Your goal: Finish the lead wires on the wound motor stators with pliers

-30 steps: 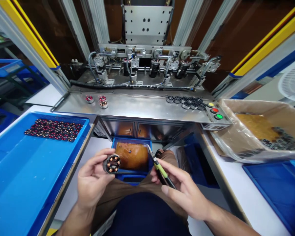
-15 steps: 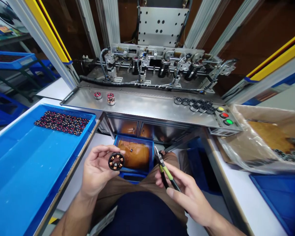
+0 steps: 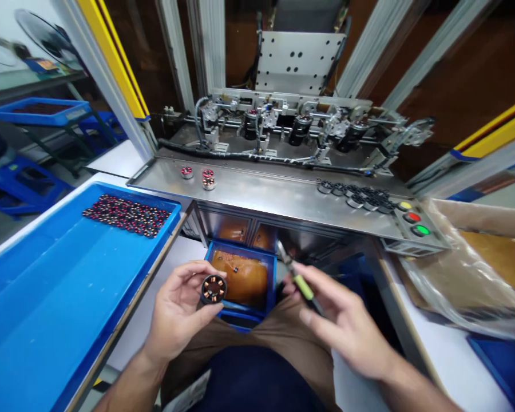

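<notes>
My left hand [image 3: 178, 312] holds a small round wound stator [image 3: 213, 288], with copper coils facing up, above my lap. My right hand [image 3: 347, 323] grips small cutting pliers [image 3: 298, 277] with green-yellow handles, the tips pointing up and left, a short way right of the stator. Between both hands, lower down, sits a small blue bin [image 3: 242, 279] holding a brown mass of scrap. The pliers do not touch the stator.
A large blue tray [image 3: 47, 297] at my left holds several wound stators [image 3: 126, 214] at its far end. The steel machine shelf [image 3: 266, 197] carries three wound stators [image 3: 201, 177] left, several bare black cores [image 3: 356, 195] right, and yellow, red, green buttons [image 3: 412, 217]. A plastic-lined carton [image 3: 476, 257] stands right.
The view has swung to the left. The stator in my left hand has turned so its coil face shows. My right hand with the pliers has risen and shifted slightly right.
</notes>
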A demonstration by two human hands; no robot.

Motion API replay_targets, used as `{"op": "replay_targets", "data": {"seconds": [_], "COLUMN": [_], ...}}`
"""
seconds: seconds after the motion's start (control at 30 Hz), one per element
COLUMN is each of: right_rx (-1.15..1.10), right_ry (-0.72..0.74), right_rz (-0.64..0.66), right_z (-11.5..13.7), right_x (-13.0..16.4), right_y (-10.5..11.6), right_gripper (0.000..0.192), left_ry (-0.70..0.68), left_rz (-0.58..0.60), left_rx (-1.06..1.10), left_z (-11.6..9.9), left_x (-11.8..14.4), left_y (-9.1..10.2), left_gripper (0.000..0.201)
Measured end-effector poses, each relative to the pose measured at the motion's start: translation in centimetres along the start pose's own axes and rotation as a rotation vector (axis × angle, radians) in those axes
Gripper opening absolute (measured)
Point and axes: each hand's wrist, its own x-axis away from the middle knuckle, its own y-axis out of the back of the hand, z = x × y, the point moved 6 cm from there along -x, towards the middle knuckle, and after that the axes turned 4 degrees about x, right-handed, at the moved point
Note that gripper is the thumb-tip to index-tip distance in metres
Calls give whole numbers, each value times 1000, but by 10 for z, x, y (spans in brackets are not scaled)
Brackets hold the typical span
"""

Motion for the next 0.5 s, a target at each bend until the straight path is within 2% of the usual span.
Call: {"op": "replay_targets", "data": {"seconds": [0.1,0.13,0.2,0.27,0.33,0.37,0.43,0.5], "right_rx": [484,592,767,847,868,869,891,932], "right_ry": [315,347,276,235,231,233,232,224], "right_rz": [-229,-269,-221,-128,-83,-84,-104,-99], "right_z": [20,19,2,-18,-35,-41,-49,-56], "right_x": [-67,-92,-143,-182,-205,-211,-217,-219], "right_y": [46,57,68,66,59,55,47,42], "right_gripper": [55,53,51,46,40,38,37,35], "left_ry": [99,112,134,169,194,202,212,222], "left_rz": [-67,-97,-163,-234,-324,-362,-410,-409], "left_rx": [-163,-241,-437,-680,-928,-979,-1019,-1014], "left_z": [-12,-19,-35,-48,-55,-54,-45,-26], "left_x": [20,25,32,31,25,20,10,-1], "left_y": [29,44,79,123,169,192,229,254], "left_gripper": [42,39,37,41,49,50,48,42]}}
